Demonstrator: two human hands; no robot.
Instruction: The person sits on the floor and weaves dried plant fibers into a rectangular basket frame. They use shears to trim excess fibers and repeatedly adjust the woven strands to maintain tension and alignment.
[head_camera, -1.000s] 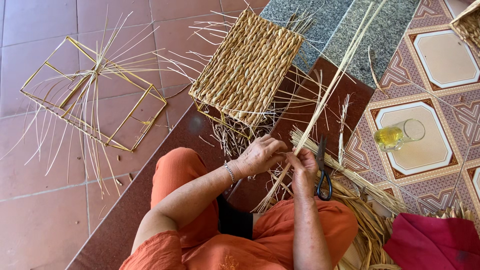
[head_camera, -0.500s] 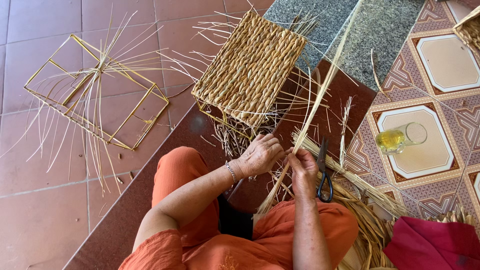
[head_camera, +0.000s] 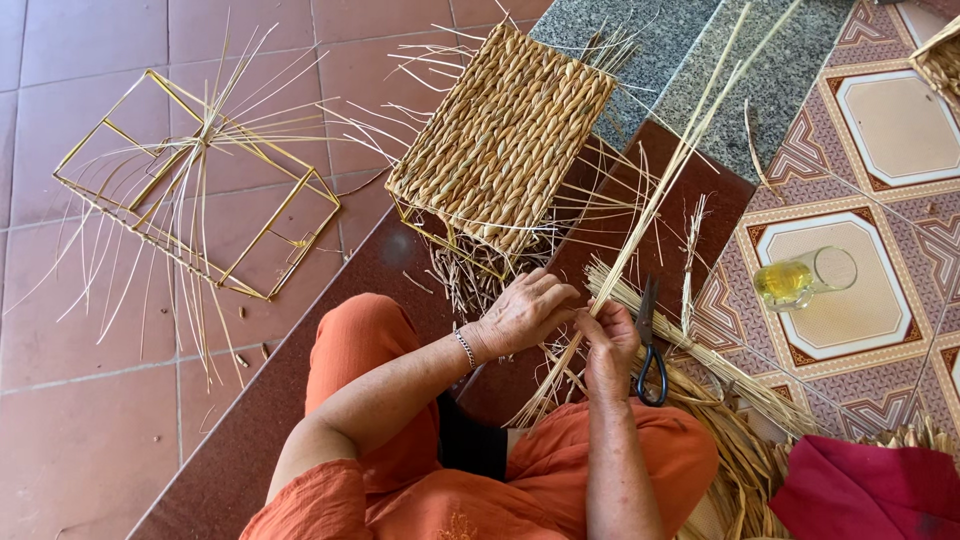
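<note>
woven basket (head_camera: 505, 135) ahead of hands, wire frame (head_camera: 190, 180) left, scissors (head_camera: 650, 345) and jar (head_camera: 805, 278) right

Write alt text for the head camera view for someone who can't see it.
A seated person in orange clothing grips a bundle of long straw strands with the left hand and right hand. A half-woven basket lies ahead, scissors beside the right hand, and a bare wire frame on the tiles.

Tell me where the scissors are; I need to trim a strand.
In the head view the black-handled scissors lie on the floor just right of the right hand, between it and the small glass bottle of yellow liquid.
</note>
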